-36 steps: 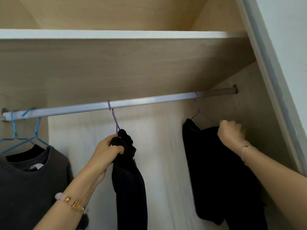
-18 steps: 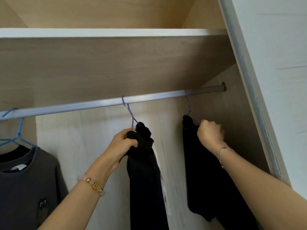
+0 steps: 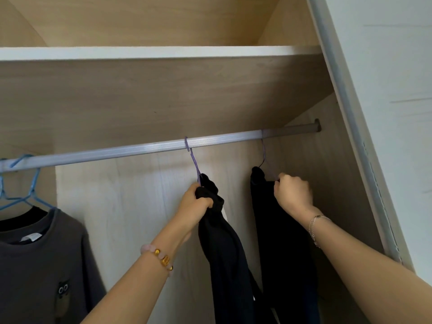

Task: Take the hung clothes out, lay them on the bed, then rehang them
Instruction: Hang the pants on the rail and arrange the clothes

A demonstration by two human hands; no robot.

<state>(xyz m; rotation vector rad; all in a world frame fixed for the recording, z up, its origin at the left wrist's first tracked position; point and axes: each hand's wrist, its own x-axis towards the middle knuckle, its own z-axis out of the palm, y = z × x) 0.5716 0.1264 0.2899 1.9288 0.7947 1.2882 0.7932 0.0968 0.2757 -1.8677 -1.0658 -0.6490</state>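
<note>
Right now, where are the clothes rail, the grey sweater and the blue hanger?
clothes rail (image 3: pixel 140 152), head view, bare middle stretch.
grey sweater (image 3: pixel 35 265), head view, chest.
blue hanger (image 3: pixel 31 190), head view, neck below hook.

The rail (image 3: pixel 140 152) is ribbed, pale metal with a dull sheen; the wardrobe (image 3: pixel 163 97) is matt wood-grain board; the black garments (image 3: pixel 224 253) and grey sweater (image 3: pixel 39 253) are soft, matt cloth.

Left hand (image 3: pixel 195 202) grips a black garment (image 3: pixel 224 249) hung on the rail (image 3: pixel 140 149); right hand (image 3: pixel 293 194) seemingly pinches another's (image 3: pixel 278 242) hanger. Grey sweater (image 3: pixel 39 258) hangs left.
</note>
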